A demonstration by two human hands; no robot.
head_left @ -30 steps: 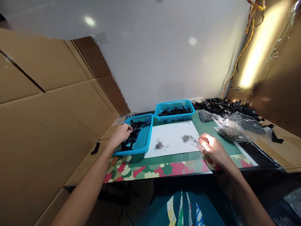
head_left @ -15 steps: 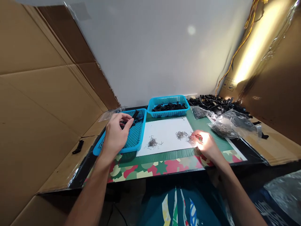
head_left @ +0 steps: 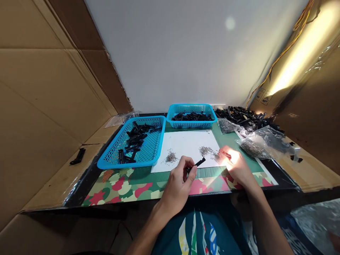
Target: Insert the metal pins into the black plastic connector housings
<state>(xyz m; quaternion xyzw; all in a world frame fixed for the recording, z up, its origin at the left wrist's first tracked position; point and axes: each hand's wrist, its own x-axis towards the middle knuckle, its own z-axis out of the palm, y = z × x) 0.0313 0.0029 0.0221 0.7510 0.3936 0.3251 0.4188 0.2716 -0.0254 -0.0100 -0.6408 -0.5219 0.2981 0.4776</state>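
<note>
My left hand [head_left: 180,182] pinches a black plastic part [head_left: 200,162] over the near edge of the white sheet [head_left: 186,140]. To its right, my right hand [head_left: 235,163] is closed on a thin red tool [head_left: 224,154], its tip pointing left. Two small piles of fine metal pieces lie on the sheet: a left pile [head_left: 171,157] and a right pile [head_left: 206,151] close to the tool tip. At the left stands a blue basket [head_left: 153,157] holding several black parts [head_left: 136,136].
Another blue basket [head_left: 192,124] with black parts stands at the back. A heap of black parts [head_left: 245,117] and clear bags [head_left: 256,143] of metal pieces lie at the right. One black part [head_left: 78,157] rests on cardboard at the far left.
My left hand has moved right and nearer from the left basket, with a black part in its fingers. My right hand has stayed almost in place. The view has shifted slightly.
</note>
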